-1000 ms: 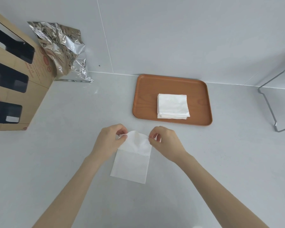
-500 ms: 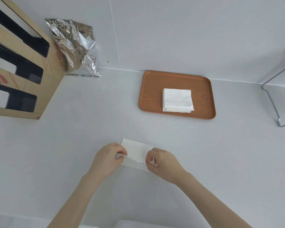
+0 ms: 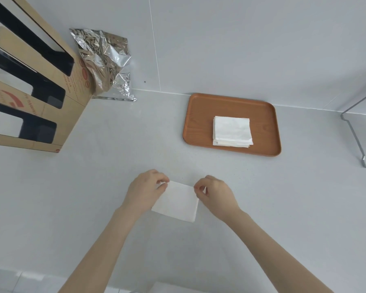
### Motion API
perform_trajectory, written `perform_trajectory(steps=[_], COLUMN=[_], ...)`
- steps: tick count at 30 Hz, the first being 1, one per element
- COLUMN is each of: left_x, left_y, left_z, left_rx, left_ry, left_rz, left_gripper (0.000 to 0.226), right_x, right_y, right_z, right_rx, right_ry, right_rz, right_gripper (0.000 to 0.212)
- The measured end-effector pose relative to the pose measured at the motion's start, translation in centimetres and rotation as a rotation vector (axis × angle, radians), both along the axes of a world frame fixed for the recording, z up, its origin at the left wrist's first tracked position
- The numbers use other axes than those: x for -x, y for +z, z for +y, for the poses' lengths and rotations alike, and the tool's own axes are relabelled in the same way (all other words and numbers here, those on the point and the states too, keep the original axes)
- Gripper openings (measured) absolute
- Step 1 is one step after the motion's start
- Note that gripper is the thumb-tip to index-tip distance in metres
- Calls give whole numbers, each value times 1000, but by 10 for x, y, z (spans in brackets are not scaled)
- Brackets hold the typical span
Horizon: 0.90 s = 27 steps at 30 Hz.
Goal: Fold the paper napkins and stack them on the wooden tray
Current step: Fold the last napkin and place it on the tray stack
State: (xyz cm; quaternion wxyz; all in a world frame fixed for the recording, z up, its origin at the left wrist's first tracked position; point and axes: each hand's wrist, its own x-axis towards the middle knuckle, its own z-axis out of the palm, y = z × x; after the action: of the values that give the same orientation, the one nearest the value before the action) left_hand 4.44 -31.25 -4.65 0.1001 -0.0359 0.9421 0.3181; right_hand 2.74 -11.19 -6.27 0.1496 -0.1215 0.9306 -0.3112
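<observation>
Folded over since a moment ago, the napkin (image 3: 174, 201) lies on the desk (image 3: 114, 166), left hand (image 3: 145, 190) and right hand (image 3: 217, 194) pinching its far corners; next, probably crease it, then add it to the stack (image 3: 232, 131) on the tray (image 3: 199, 115)

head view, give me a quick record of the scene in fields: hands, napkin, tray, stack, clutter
left hand: pinching the napkin's far left corner
right hand: pinching the far right corner
napkin: white, folded, lying on the counter
wooden tray: near the wall, beyond and right of the hands
stack: folded napkins on the tray
clutter: foil bag and cardboard box at left, wire rack at right
</observation>
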Motion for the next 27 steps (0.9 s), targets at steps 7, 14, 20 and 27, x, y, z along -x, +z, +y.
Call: perform_trajectory(steps=[7, 14, 20, 27], left_x=[17, 13, 29, 82], left_y=[-18, -25, -10, 27], left_z=[7, 6, 11, 47], left_rx=[124, 160, 29, -195], left_ry=[15, 28, 8, 80], left_rz=[-60, -59, -28, 78], left_gripper=[23, 9, 2, 7], right_x=[6, 3, 21, 70], right_y=[-13, -23, -9, 35], right_z=[-4, -4, 15, 53], right_rx=[-134, -123, 141, 402], right_ry=[-44, -49, -163, -343], right_rz=[-16, -12, -127, -141], right_gripper=[21, 15, 6, 18])
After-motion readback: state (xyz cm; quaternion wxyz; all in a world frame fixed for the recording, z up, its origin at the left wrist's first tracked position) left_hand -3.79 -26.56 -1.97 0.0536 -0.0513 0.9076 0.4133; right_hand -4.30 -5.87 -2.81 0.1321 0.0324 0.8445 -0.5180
